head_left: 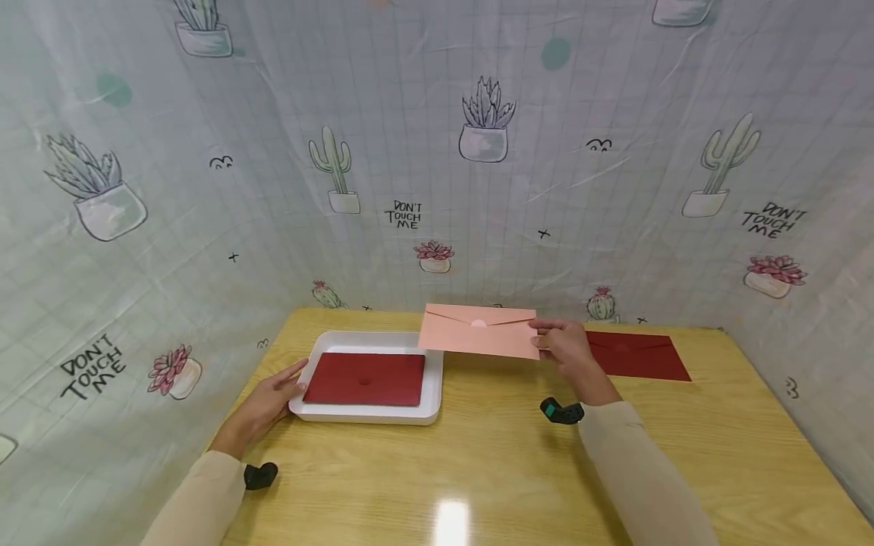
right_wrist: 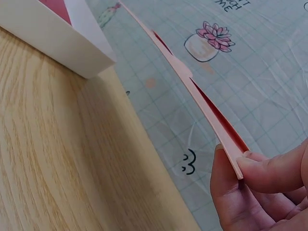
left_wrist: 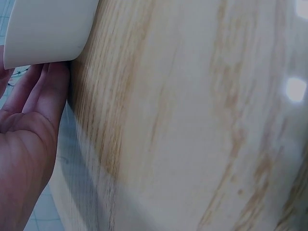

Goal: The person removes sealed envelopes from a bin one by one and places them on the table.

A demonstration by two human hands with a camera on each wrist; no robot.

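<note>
Wooden table [head_left: 492,462] — white tray [head_left: 369,416], red envelope [head_left: 642,358].

Right hand [right_wrist: 264,192], one: lower right corner, thumb and fingers pinching the near end of an envelope.

Envelope [right_wrist: 182,68], one: pale pink, seen nearly edge-on, slanting from upper left down to the hand; darker reddish gaps along the flap, either side of a rounded middle.

Tray [right_wrist: 57,36], one: white, corner and walls only, upper left.

Red item [right_wrist: 60,10], one: within the tray, cut by the picture's edge; kind hard to tell.

Tabletop [right_wrist: 53,125], one: light wood grain, under the tray, shadowed toward its edge.

Cloth [right_wrist: 168,115], one: pale, grid-patterned, creased, beyond the table; printed with a potted pink succulent [right_wrist: 208,42], a green cactus [right_wrist: 108,15] and partial black lettering [right_wrist: 233,6].
</note>
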